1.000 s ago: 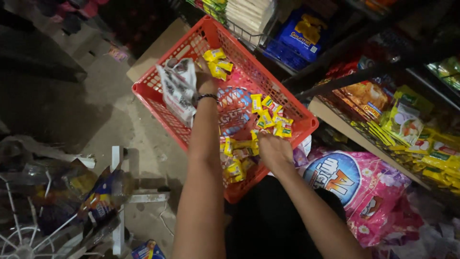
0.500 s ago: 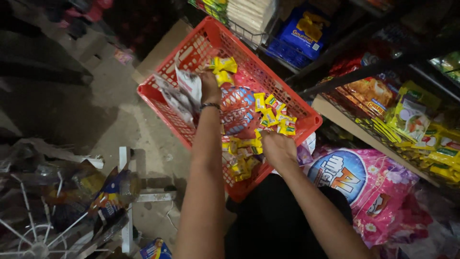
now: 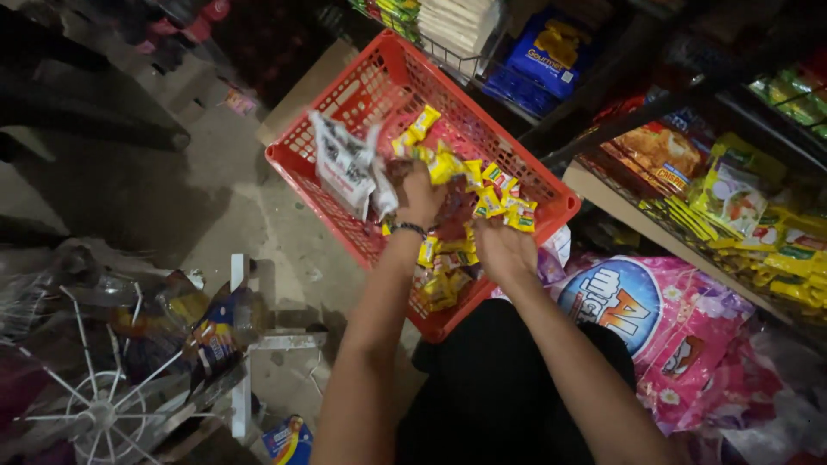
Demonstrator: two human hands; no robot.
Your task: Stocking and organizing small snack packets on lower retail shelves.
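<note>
A red plastic basket (image 3: 370,86) stands on the floor in front of me, holding several small yellow sachets and white packets. My left hand (image 3: 419,196), with a dark band at the wrist, grips a bunch of white packets (image 3: 345,164) and a strip of yellow sachets (image 3: 448,159) lifted above the basket. My right hand (image 3: 504,250) is lower, over the basket's near side, its fingers closed on the strip of yellow sachets (image 3: 504,202) that hangs between both hands.
A big pink and blue bag (image 3: 655,319) lies at the right. Shelves with yellow and orange snack packs (image 3: 732,198) run along the right side. A white wire rack (image 3: 112,396) with bottles stands at the lower left. Bare concrete floor (image 3: 215,198) lies left of the basket.
My left hand has lifted the white packets and yellow sachets higher out of the basket. The right hand has moved up to the sachet strip. The camera view has shifted slightly.
</note>
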